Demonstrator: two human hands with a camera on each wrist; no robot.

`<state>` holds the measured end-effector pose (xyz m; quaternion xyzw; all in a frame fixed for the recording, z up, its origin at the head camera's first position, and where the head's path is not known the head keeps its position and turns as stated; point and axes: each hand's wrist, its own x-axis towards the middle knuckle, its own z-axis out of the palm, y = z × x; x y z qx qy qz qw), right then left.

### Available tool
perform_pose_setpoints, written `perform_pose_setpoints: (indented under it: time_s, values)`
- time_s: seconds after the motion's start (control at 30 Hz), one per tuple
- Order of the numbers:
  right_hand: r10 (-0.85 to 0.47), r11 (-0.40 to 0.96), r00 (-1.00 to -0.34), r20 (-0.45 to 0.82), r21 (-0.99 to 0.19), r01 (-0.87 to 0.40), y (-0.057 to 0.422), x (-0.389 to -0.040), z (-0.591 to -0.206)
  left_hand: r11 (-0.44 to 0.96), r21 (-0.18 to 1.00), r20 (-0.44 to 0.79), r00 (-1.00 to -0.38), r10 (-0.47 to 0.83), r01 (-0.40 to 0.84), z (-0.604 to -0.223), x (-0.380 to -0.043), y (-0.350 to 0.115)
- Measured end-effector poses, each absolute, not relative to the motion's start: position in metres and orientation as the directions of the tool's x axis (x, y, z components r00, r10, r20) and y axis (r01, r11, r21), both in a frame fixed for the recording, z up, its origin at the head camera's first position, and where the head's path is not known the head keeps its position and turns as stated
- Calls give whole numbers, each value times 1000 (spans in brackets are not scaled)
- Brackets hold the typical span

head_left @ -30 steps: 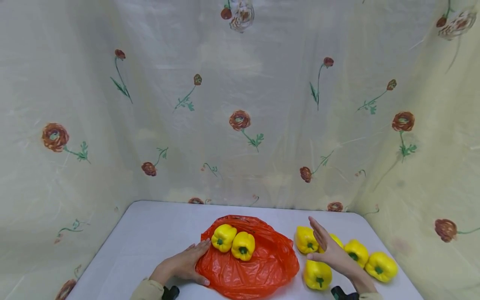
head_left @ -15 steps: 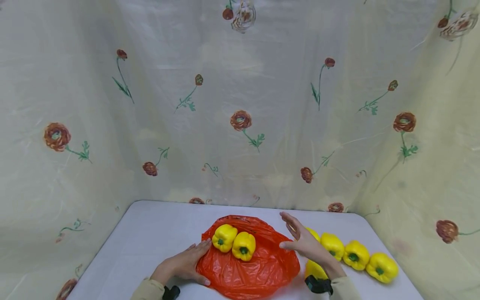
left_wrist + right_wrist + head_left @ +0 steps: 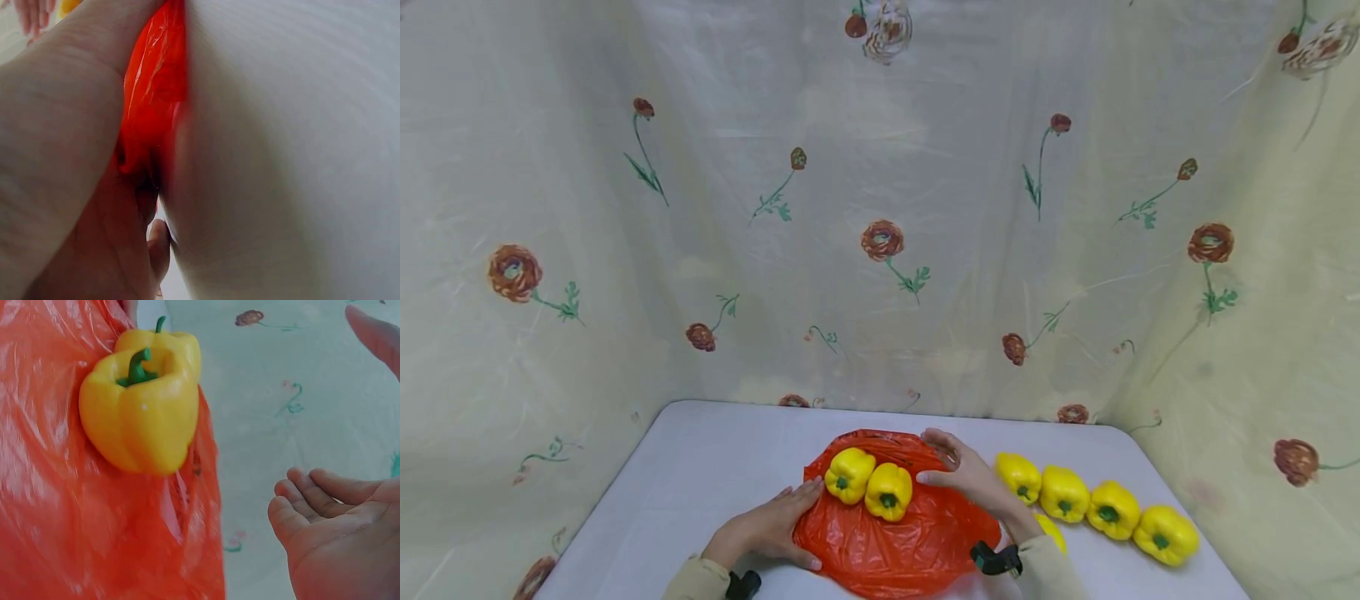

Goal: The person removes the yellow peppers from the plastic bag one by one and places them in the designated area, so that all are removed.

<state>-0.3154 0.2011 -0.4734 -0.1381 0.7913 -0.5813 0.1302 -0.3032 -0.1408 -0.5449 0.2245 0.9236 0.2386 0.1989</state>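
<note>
A red plastic bag (image 3: 880, 554) lies spread on the white table. On it, side by side, sit two yellow bell peppers with green stems, the left pepper (image 3: 849, 477) slightly farther back than the right pepper (image 3: 888, 492). My left hand (image 3: 775, 525) rests along the bag's left edge, fingers extended and thumb apart at the near side. Over the bag's right half, my right hand (image 3: 958, 473) hovers with thumb and fingers spread, its thumb tip close to the right pepper. In the right wrist view a gap shows between that hand (image 3: 337, 531) and the nearer pepper (image 3: 140, 415).
To the right stands a slanting row of several yellow bell peppers (image 3: 1064, 494). Another yellow pepper (image 3: 1054, 532) is mostly hidden behind my right forearm. A flower-printed curtain (image 3: 880, 333) surrounds the table (image 3: 722, 450) at the back and sides.
My right hand has moved left, from beside the row of peppers to over the bag near the two peppers. The left hand, the bag and the peppers have stayed in place.
</note>
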Motion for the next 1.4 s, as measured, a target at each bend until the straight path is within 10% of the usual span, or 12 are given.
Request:
perform_pose_setpoints:
  time_s: [1.4]
  values:
    - [-354, 459, -910, -215, -888, 31, 169, -337, -540, 783, 537, -264, -819, 509, 314, -546, -306, -142]
